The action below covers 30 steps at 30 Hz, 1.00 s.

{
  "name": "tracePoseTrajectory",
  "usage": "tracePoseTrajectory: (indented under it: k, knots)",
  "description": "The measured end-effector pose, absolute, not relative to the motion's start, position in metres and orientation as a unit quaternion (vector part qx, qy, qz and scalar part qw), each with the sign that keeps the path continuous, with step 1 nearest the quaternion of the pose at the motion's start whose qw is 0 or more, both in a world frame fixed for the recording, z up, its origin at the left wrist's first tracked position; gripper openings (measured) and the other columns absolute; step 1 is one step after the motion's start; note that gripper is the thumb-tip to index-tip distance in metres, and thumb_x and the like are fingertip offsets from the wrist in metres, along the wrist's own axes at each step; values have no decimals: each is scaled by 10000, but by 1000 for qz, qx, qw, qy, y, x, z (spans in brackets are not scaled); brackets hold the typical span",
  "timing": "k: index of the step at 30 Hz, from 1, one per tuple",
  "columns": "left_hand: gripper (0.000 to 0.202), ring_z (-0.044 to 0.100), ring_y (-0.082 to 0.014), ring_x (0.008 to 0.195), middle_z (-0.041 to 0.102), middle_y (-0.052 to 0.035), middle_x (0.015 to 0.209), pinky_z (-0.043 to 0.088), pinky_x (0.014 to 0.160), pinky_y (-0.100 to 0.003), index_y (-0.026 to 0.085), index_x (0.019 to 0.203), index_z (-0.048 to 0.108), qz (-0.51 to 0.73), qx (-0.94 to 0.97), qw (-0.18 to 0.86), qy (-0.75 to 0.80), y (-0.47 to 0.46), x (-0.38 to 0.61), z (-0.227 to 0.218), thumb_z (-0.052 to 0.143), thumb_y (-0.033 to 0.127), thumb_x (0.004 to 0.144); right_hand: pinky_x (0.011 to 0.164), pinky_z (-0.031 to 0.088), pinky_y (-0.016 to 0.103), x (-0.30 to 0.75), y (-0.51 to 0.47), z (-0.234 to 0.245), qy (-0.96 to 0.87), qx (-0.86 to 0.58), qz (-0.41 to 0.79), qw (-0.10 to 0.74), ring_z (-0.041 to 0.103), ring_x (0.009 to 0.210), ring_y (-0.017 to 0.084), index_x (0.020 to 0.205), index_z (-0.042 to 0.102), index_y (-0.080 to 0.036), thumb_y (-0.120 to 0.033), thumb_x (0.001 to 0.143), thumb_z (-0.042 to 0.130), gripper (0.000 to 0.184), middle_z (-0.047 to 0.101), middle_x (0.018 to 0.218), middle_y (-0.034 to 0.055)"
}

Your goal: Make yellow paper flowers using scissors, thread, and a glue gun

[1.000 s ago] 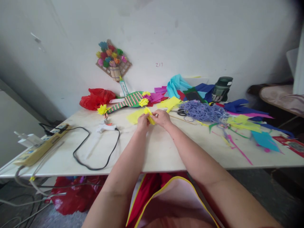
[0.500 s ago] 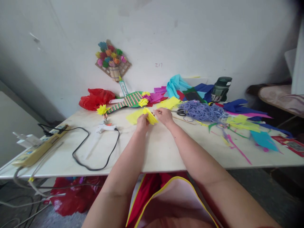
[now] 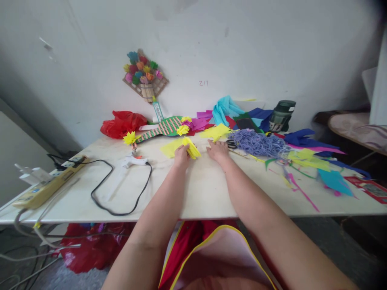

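Head view: L hand (image 3: 182,156) pinches folded yellow crepe paper (image 3: 192,149), ctr of frame, over the desk (image 3: 205,193); flat yellow sheet (image 3: 168,149) just left of it. R hand (image 3: 218,150), right of ctr, palm-down beside black-handled scissors (image 3: 232,143), fingertips apart from the folded paper; can't tell if it grips the scissors. Purple yarn tangle (image 3: 256,141) farther right. Hot-glue gun (image 3: 134,162) left of ctr. Lute-shaped craft (image 3: 169,126) w/ paper flowers (image 3: 130,138), upper ctr.

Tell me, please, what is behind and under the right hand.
Behind the right hand is yellow paper; beside it, scissor handles and part of a thin stick show. The hand seems to cover the blades; anything under its palm is hidden.
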State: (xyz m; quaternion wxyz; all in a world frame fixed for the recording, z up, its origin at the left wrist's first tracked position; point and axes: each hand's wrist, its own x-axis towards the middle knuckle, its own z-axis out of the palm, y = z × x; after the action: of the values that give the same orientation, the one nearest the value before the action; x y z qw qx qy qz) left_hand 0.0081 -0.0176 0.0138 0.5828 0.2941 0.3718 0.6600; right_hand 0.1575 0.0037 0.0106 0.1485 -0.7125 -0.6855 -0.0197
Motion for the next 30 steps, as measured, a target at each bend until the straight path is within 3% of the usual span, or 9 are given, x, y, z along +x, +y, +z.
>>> tracePoseTrajectory:
  k: [4, 10, 15, 20, 22, 25, 30]
  knots:
    - [63, 638, -182, 664, 653, -77, 730, 483, 671, -321, 124, 714, 528, 660, 291, 582, 376, -18, 9, 15, 547, 144, 658, 909, 318, 434, 159, 6, 6, -693, -703, -31, 158, 449, 1132, 304, 1169, 574, -177, -352, 855, 379, 410, 535, 1235, 147]
    - [73, 637, -186, 651, 647, -79, 719, 487, 658, -323, 121, 715, 528, 661, 292, 584, 370, -15, 8, 11, 554, 149, 653, 827, 390, 393, 167, 10, 9, -652, -725, -40, 221, 581, 957, 285, 924, 689, -95, -262, 845, 409, 336, 661, 945, 192]
    - [48, 638, -186, 655, 651, -84, 731, 490, 659, -327, 124, 703, 527, 663, 283, 585, 372, -15, 8, 11, 548, 141, 663, 783, 447, 328, 168, 13, 13, -587, -705, 36, 396, 605, 924, 236, 886, 708, -177, -285, 784, 502, 254, 691, 938, 106]
    - [63, 636, -187, 646, 648, -82, 724, 486, 654, -326, 119, 705, 547, 665, 280, 582, 374, -15, 8, 12, 573, 151, 657, 710, 489, 268, 151, 14, 19, -553, -575, 202, 568, 622, 802, 158, 1045, 635, -124, -230, 719, 527, 360, 687, 891, 73]
    - [84, 632, -180, 650, 644, -69, 701, 480, 648, -308, 124, 703, 553, 665, 277, 581, 377, -15, 8, 12, 595, 164, 643, 611, 494, 252, 142, 11, 22, -547, -538, 262, 586, 610, 726, 142, 1096, 605, -124, -239, 700, 536, 419, 674, 862, 55]
    - [103, 625, -171, 657, 640, -54, 677, 472, 641, -286, 131, 695, 553, 672, 271, 577, 377, -14, 8, 11, 613, 173, 623, 540, 486, 232, 129, 4, 25, -555, -494, 313, 591, 588, 658, 122, 1018, 637, -142, -245, 682, 546, 363, 658, 794, 22]
    - [87, 586, -140, 581, 596, -24, 603, 453, 607, -271, 131, 679, 547, 682, 264, 565, 382, -11, 7, 8, 595, 173, 620, 670, 502, 256, 116, -2, 23, -595, -481, 307, 566, 614, 699, 128, 838, 667, -142, -205, 671, 562, 207, 679, 777, 30]
